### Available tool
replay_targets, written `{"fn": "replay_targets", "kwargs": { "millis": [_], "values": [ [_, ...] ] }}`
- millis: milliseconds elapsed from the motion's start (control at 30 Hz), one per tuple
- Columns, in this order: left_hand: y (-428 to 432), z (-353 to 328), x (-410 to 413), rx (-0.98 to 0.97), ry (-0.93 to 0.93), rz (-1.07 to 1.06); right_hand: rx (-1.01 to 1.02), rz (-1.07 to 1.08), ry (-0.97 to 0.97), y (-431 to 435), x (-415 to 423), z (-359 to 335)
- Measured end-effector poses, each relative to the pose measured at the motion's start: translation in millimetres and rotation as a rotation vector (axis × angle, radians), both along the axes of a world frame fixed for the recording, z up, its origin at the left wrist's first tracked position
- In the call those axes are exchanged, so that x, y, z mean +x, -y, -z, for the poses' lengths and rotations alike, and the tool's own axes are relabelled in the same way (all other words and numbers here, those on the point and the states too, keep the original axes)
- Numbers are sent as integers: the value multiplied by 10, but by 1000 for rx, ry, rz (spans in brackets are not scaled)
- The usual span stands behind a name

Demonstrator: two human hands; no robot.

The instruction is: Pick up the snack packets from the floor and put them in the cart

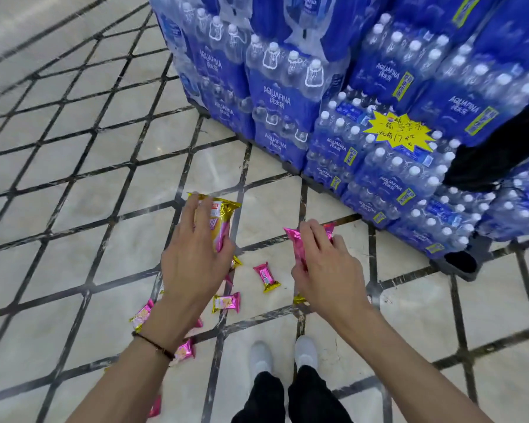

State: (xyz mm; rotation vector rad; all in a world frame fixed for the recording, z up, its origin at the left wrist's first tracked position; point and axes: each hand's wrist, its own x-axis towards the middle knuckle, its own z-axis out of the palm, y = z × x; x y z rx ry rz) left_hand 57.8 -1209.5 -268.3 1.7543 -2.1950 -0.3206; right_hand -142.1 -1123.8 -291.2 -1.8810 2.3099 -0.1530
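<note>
Left hand [196, 261] fingers curled round gold-pink packet [222, 222], right hand [327, 270] pinching pink packet [297, 248], small packets [267, 276] loose on tiled floor [104, 209] below, near bottled-water packs [287, 102].

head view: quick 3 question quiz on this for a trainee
1. True or false: the left hand holds a gold packet.
2. What does the right hand hold? A) a pink packet B) a bottle C) nothing
3. Fill in: the yellow sign is on packs of ___.

Key: 1 true. 2 A. 3 water bottles.
</note>
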Motion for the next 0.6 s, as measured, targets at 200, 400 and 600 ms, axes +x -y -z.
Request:
{"fn": "replay_targets", "kwargs": {
  "millis": [200, 400, 600],
  "values": [
    [-217, -775, -242, -58, -5, 78, -114, 42, 2, -26, -306, -868],
    [-425, -1198, -456, -81, -24, 58, -241, 165, 66, -160, -720, -1310],
    [-511, -1392, -813, -78, -80, 71, -280, 179, 124, -436, -982, -1447]
  ]
}}
